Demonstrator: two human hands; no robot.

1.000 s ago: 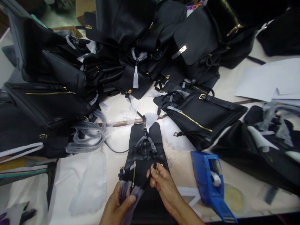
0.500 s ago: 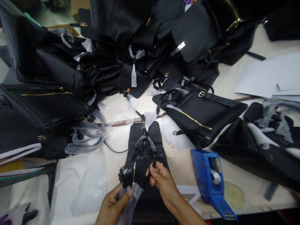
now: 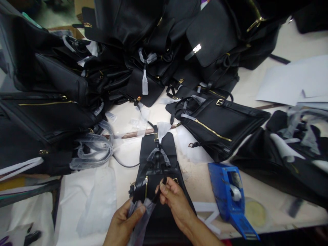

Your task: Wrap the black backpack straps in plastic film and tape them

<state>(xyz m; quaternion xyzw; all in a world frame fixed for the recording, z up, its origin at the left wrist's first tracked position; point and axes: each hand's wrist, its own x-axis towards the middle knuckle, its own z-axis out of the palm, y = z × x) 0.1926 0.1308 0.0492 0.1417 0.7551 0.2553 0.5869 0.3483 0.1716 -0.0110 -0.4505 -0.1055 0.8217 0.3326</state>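
Note:
A black backpack [image 3: 157,218] with gold zips lies on the table right in front of me. Its top carry handle [image 3: 159,155] is wrapped in clear plastic. My left hand [image 3: 128,218] is closed around a clear plastic sleeve [image 3: 143,222] and the dark strap that runs into it. My right hand [image 3: 174,200] pinches a black strap [image 3: 156,195] between thumb and fingers, just right of the sleeve's upper end. Both hands are above the backpack's lower half. Where the straps continue under my fingers is hidden.
A blue tape dispenser [image 3: 227,194] stands right of the backpack, beside a roll of tape [image 3: 256,212]. Another black bag [image 3: 225,119] lies behind it. Several black bags [image 3: 51,112] are heaped left and back. White sheets [image 3: 292,82] lie at the right, plastic sheets [image 3: 97,201] at the left.
My right hand has moved slightly left and down with the strap, closer to the plastic sleeve. The left hand keeps its grip. The view has shifted a little.

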